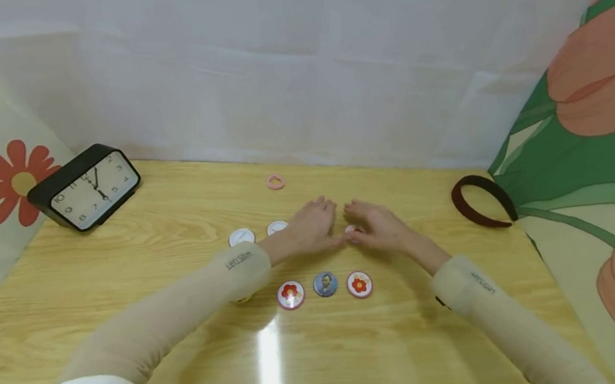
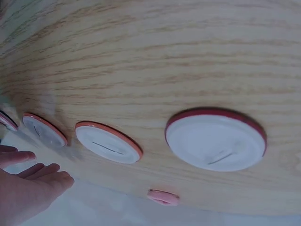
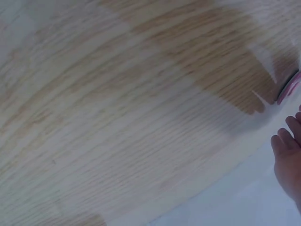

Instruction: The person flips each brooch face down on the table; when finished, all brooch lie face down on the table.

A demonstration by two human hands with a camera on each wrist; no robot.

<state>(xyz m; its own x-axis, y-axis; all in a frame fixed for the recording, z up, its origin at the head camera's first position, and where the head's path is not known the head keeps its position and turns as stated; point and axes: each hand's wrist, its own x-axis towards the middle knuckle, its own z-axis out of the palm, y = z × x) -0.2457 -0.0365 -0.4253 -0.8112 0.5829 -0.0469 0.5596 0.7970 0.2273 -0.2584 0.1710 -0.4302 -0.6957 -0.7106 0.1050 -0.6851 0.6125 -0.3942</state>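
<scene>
My right hand (image 1: 381, 227) pinches a round pin badge (image 1: 351, 231) with a red and white face between thumb and fingers. In the right wrist view that badge (image 3: 290, 87) stands tilted at the right edge, beside the fingertips. Close to its left, my left hand (image 1: 312, 226) hovers palm down with fingers extended, holding nothing. Under and beside the left arm lie badges with white pin backs up, one (image 1: 242, 238) at the far left and one (image 1: 277, 227) near the wrist. The left wrist view shows another back-up badge (image 2: 44, 130) by the left hand (image 2: 35, 188).
Nearer me lie two red-flower badges (image 1: 291, 294) and a blue portrait badge (image 1: 325, 284); a yellow item (image 1: 242, 298) is mostly hidden by the left forearm. Farther back are a pink ring (image 1: 275, 182), a black clock (image 1: 87, 188) and a dark red headband (image 1: 474, 209).
</scene>
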